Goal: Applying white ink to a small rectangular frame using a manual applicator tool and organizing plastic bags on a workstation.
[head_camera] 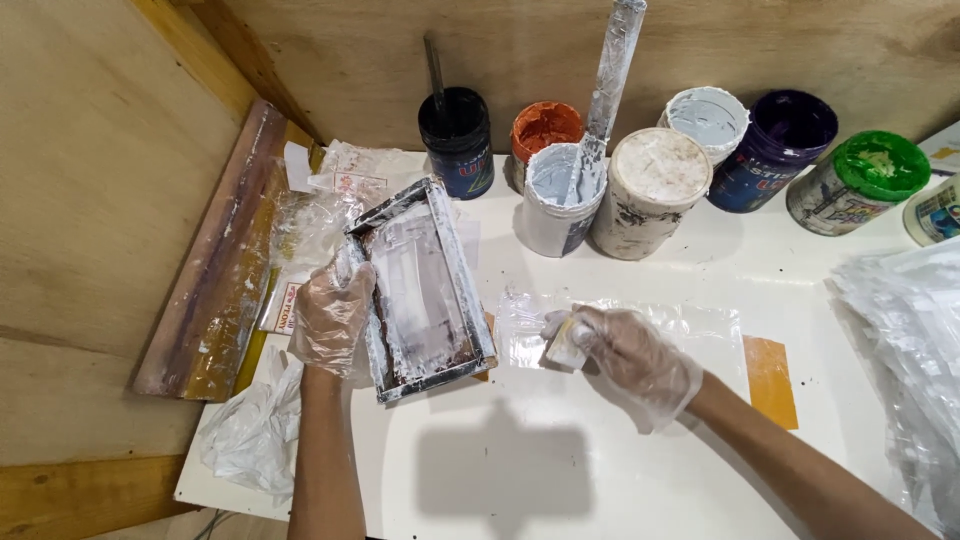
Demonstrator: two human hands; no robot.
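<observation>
My left hand (pixel 332 318), in a clear plastic glove, grips the left side of a small rectangular printing frame (pixel 424 285) smeared with white ink, tilted up off the white table (pixel 560 460). My right hand (pixel 628 358), also gloved, holds a small flat scraper (pixel 564 348) just right of the frame. It rests over a clear plastic bag (pixel 640 322) lying flat on the table.
Several ink tubs line the back wall: black (pixel 456 140), orange (pixel 545 128), white with a coated stick (pixel 560 195), lidded white (pixel 655 190), purple (pixel 775 150), green-lidded (pixel 860 180). Plastic bags pile at right (pixel 900 350). A wooden squeegee (pixel 215 260) lies at left.
</observation>
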